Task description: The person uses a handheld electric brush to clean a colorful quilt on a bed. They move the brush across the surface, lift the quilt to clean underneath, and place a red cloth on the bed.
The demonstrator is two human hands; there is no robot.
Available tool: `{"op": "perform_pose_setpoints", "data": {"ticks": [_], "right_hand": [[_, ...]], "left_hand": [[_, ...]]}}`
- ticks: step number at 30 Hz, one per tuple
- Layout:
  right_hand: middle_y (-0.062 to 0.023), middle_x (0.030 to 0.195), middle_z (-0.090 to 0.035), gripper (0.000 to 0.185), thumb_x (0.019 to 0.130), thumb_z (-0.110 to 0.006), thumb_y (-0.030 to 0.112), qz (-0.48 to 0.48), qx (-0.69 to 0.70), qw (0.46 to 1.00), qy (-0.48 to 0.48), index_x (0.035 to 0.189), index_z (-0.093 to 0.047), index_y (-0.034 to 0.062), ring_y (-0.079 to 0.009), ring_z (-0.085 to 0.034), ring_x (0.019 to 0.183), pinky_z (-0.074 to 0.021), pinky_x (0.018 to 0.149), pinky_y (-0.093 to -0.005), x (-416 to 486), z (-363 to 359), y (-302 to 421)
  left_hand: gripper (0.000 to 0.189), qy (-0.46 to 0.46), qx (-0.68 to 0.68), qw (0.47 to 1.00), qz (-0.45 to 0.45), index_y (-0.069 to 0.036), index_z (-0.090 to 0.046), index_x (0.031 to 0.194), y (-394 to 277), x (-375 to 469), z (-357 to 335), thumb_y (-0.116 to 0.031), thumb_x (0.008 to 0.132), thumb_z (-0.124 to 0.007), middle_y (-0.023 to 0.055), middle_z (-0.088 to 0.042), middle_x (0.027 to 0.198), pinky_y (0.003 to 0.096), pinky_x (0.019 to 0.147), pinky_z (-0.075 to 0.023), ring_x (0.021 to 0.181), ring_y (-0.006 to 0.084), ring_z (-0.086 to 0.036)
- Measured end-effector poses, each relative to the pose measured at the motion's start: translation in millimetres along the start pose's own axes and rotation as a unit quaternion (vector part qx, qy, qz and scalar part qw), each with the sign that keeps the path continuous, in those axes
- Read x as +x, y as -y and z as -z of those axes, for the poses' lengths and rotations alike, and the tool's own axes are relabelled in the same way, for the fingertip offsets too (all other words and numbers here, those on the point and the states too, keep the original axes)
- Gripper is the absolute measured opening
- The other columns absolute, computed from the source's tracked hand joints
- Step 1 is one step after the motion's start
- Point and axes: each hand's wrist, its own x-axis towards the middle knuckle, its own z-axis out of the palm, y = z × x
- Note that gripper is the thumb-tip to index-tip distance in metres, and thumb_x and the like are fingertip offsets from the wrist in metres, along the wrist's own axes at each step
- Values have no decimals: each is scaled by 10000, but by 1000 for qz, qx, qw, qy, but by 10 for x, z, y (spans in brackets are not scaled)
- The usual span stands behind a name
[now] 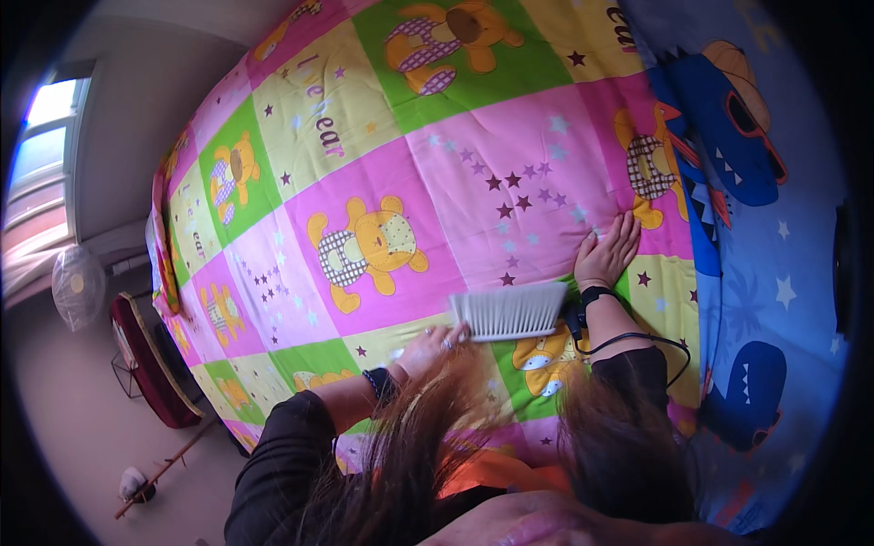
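Observation:
My left hand (431,349) grips the handle end of a bed brush with long white bristles (509,312). The brush lies across the quilt, its bristles slightly blurred. Pressed flat on the quilt to the right is my right hand (608,249), palm down and holding nothing. Beneath both hands spreads a patchwork-print quilt (444,239) in pink, green and yellow squares with teddy bears and stars. A dark band with a black cable (638,336) is around my right wrist. Long hair hangs over part of my left hand and forearm.
Along the right lies blue bedding (751,273) with dinosaur prints. At the far left are a window (48,150), a clear round object (78,286), a dark red padded piece (150,362) and a wooden pole (164,471) near the floor.

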Motion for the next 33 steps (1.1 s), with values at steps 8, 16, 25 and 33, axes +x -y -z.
{"op": "perform_pose_setpoints", "data": {"ticks": [8, 16, 25, 33], "right_hand": [[-200, 1506, -339, 599, 882, -515, 239, -1, -11, 1000, 8, 1397, -353, -21, -404, -259, 1420, -185, 1156, -533, -24, -49, -10], [-232, 1493, -346, 604, 874, -525, 228, 22, -1, 1000, -7, 1388, -355, -40, -429, -269, 1410, -195, 1156, -534, 5, -18, 9], [-221, 1522, -306, 637, 845, -546, 226, -9, -44, 996, 83, 1418, -383, 0, -431, -225, 1426, -171, 1168, -534, 9, 38, 4], [-199, 1535, -297, 640, 853, -510, 238, -7, -23, 999, 45, 1435, -362, 16, -415, -221, 1438, -166, 1162, -528, 25, 13, 41]], "left_hand": [[233, -326, -187, 918, 126, -4, -534, 1125, -80, 566, 1656, -181, 974, -534, 218, -623, 797, 473, 641, -499, 727, 407, -630], [359, -17, 125, 987, -95, -65, -646, 1184, 600, 1966, 2482, -320, 941, -578, 151, -684, 1009, 384, 833, -521, 926, 303, -657], [347, -447, -52, 820, 354, -86, -683, 1001, 2933, 918, 4086, -400, 927, -556, 122, -652, 802, 403, 664, -525, 761, 213, -645], [463, -20, 234, 970, -67, -134, -669, 1063, 437, 2420, 3245, -520, 965, -433, 141, -681, 1042, 437, 857, -513, 989, 307, -652]]}}
